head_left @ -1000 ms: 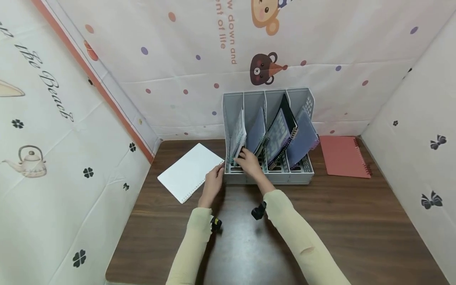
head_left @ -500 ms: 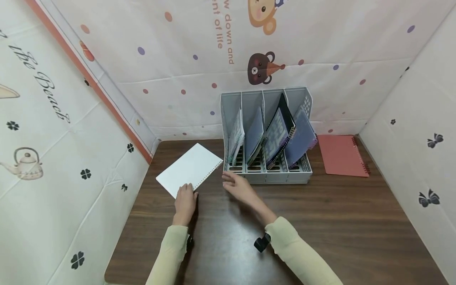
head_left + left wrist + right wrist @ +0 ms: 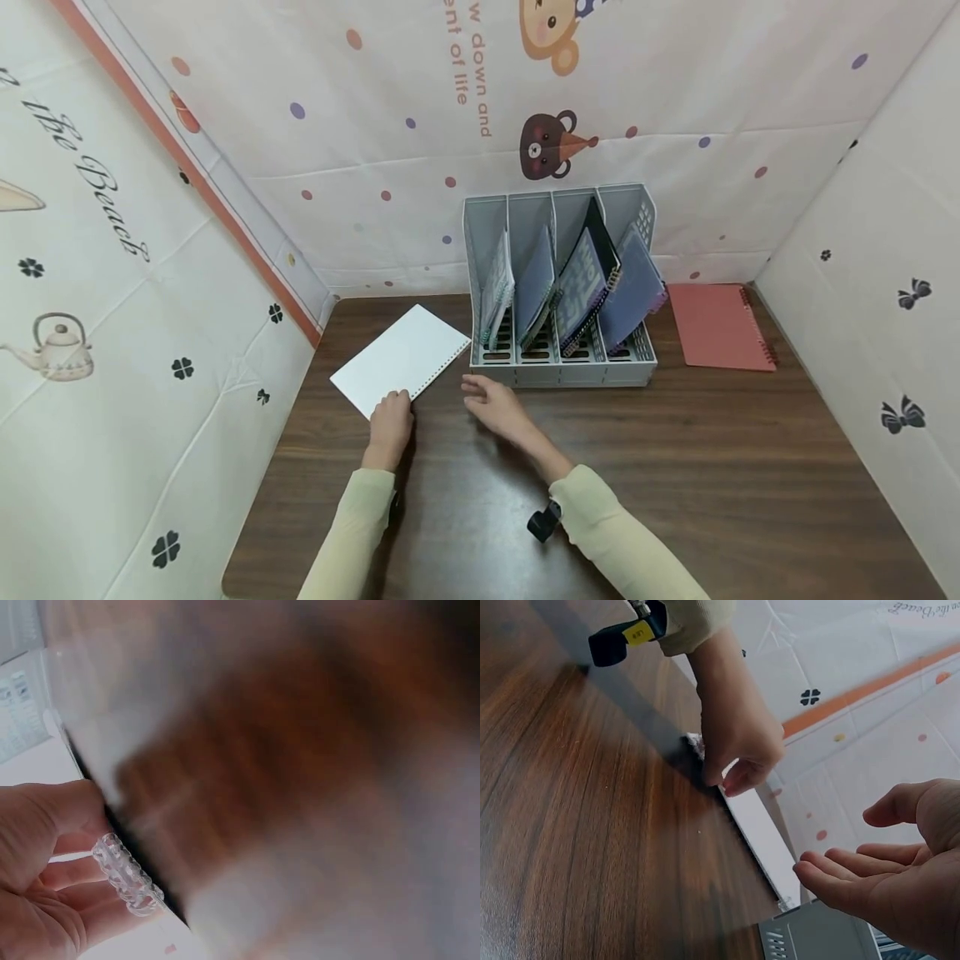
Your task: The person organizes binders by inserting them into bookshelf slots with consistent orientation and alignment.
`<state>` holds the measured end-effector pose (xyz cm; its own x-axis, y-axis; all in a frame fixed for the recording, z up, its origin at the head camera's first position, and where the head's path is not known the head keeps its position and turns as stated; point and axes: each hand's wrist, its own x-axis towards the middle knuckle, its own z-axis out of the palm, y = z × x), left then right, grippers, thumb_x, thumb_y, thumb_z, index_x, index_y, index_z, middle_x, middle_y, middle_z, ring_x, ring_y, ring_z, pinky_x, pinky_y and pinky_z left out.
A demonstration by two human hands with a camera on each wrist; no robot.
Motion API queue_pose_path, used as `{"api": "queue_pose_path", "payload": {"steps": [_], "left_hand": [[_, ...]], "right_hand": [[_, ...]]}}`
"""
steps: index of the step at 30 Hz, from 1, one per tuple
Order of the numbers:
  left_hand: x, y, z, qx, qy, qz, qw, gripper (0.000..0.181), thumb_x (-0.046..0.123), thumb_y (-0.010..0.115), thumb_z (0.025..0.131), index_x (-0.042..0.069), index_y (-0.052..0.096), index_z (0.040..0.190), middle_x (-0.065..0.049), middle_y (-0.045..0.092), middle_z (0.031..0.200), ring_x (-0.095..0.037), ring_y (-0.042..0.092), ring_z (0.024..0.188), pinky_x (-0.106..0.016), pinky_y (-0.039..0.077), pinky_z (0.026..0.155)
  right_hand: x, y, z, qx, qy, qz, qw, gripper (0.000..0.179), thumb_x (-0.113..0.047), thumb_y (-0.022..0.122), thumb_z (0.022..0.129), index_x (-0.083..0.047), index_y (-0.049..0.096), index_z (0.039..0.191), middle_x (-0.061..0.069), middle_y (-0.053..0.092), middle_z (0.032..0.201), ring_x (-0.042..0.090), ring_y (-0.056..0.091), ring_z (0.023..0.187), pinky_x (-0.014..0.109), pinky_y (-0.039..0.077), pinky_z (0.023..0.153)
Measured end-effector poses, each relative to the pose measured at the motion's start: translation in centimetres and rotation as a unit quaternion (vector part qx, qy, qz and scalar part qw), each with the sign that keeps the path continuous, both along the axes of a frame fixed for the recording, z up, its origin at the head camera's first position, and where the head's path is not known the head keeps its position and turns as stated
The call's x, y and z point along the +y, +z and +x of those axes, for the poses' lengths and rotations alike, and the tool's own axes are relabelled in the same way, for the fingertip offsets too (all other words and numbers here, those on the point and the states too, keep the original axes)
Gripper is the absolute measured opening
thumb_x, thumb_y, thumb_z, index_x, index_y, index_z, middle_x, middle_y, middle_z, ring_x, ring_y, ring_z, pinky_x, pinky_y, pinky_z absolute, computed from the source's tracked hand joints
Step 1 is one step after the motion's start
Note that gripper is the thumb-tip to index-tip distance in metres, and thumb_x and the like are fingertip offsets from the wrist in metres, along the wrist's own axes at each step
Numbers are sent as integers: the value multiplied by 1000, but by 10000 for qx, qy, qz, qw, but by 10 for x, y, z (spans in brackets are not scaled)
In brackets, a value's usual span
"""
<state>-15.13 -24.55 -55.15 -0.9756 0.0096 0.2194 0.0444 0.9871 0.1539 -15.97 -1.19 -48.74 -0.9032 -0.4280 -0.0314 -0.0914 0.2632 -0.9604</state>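
Observation:
A white spiral notebook (image 3: 401, 354) lies at a slant on the left part of the table. My left hand (image 3: 390, 429) grips its near edge. In the left wrist view the thumb and fingers close around that edge, beside the clear plastic coil (image 3: 124, 874). My right hand (image 3: 497, 408) is held just in front of the grey file rack (image 3: 562, 377), fingers extended and holding nothing. Seen from the right wrist, its palm is turned partly up, with the thumb apart from the fingers.
Spiral notebooks stand in the rack's compartments: a pale one (image 3: 497, 283), a blue-grey one (image 3: 536, 283), a patterned one (image 3: 585, 292) with a black one behind, and a blue one (image 3: 632, 287). A red notebook (image 3: 720, 327) lies right of the rack. Printed sheets wall the table's back and sides.
My right hand has come out of the rack's left compartment to its front. My left hand has moved from the rack's left side to the white notebook's near edge, gripping it.

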Motion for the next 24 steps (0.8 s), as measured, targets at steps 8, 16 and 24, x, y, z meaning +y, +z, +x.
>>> {"api": "queue_pose_path", "payload": {"steps": [8, 16, 24], "left_hand": [[5, 7, -5, -111, 378, 479, 9981, 4, -8, 58, 85, -6, 55, 86, -24, 57, 76, -48, 61, 62, -55, 51, 51], [10, 15, -3, 261, 639, 1230, 9900, 14, -5, 61, 80, 1, 49, 77, -20, 58, 73, -47, 60, 62, -58, 49, 55], [22, 29, 3, 255, 669, 2172, 9735, 6, 0, 62, 80, 1, 60, 85, -16, 66, 79, -34, 59, 68, -50, 50, 64]], "right_hand": [[-2, -2, 0, -66, 19, 75, 9999, 46, -3, 57, 99, 6, 51, 144, 23, 62, 136, 39, 64, 119, 44, 52, 99], [-5, 0, 0, -78, 55, 103, 9999, 46, -2, 57, 99, 6, 51, 144, 22, 62, 136, 39, 63, 120, 45, 52, 99], [-9, 4, -3, -73, 59, 74, 9999, 43, -2, 56, 100, 5, 53, 142, 23, 63, 135, 38, 62, 123, 46, 50, 101]]}}
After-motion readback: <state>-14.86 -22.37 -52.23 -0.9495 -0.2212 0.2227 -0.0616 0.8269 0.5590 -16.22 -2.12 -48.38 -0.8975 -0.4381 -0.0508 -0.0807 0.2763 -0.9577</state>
